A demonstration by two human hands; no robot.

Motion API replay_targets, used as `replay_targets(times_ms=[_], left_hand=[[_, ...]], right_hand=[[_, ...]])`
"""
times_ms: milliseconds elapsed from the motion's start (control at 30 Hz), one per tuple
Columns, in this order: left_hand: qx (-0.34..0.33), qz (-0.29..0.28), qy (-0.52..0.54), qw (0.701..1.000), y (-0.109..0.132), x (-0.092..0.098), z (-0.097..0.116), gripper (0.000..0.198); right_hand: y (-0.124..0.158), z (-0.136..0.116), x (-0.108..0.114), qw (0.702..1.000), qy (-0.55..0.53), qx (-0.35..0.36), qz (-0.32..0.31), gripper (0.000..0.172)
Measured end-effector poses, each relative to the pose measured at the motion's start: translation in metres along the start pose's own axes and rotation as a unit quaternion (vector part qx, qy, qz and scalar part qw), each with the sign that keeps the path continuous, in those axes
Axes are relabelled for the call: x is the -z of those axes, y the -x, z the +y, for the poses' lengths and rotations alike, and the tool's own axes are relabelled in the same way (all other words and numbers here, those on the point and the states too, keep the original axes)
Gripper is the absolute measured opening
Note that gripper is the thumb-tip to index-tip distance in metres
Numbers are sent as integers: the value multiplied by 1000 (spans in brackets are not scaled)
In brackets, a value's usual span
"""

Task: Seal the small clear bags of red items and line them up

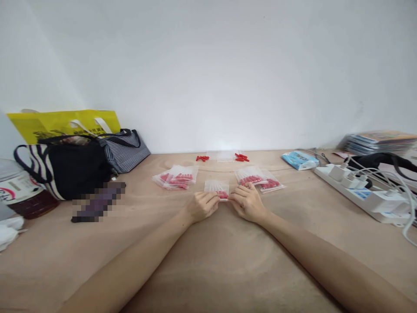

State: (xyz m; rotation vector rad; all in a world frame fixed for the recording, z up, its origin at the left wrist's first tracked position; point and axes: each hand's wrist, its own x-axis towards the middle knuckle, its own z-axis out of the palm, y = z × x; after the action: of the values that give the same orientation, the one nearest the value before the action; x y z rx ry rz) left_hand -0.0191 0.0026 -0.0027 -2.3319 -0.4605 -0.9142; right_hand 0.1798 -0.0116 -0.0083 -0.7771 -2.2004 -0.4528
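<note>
In the middle of the table a small clear zip bag (216, 187) holds several white sticks with red ends. My left hand (202, 206) pinches the near edge of this bag at its left corner. My right hand (248, 202) pinches the same edge at the right corner, its fingers closed. Filled bags (177, 177) with red-ended pieces lie in an overlapping pile beyond my left hand. More filled bags (259, 178) lie just beyond my right hand. Farther back are loose red pieces (202, 158), another group of red pieces (241, 157), and a row of white sticks (225, 159).
At left stand a yellow bag (61, 124), a black bag (78, 165), a striped bag (125, 150) and a bottle of dark liquid (29, 195). A pixelated dark object (99, 202) lies nearby. At right are a blue packet (299, 160), a power strip (361, 195) with cables and stacked books (379, 142).
</note>
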Motion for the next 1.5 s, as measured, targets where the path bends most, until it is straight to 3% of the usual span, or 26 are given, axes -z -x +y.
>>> replay_targets(times_ms=[300,567,867,1100,1300,1500], left_hand=[[-4,21,-7,1000,5,7,-9,7],[-15,-23,-37,999,6,11,-17,18],[-30,-66,24,997,11,10,-23,18],[-27,-43,26,998,6,6,-14,10],[-32,-26,47,998,-3,4,-2,10],[-9,-33,49,998,-4,6,1,18]], right_hand=[[6,10,0,999,-11,-26,-17,15],[6,10,1,999,-12,-32,-38,15],[6,11,3,998,-6,-29,-48,18],[0,-1,-1,998,-14,-57,-18,11],[-6,-17,-9,999,7,-23,22,15],[-7,-18,-11,998,48,-32,21,20]])
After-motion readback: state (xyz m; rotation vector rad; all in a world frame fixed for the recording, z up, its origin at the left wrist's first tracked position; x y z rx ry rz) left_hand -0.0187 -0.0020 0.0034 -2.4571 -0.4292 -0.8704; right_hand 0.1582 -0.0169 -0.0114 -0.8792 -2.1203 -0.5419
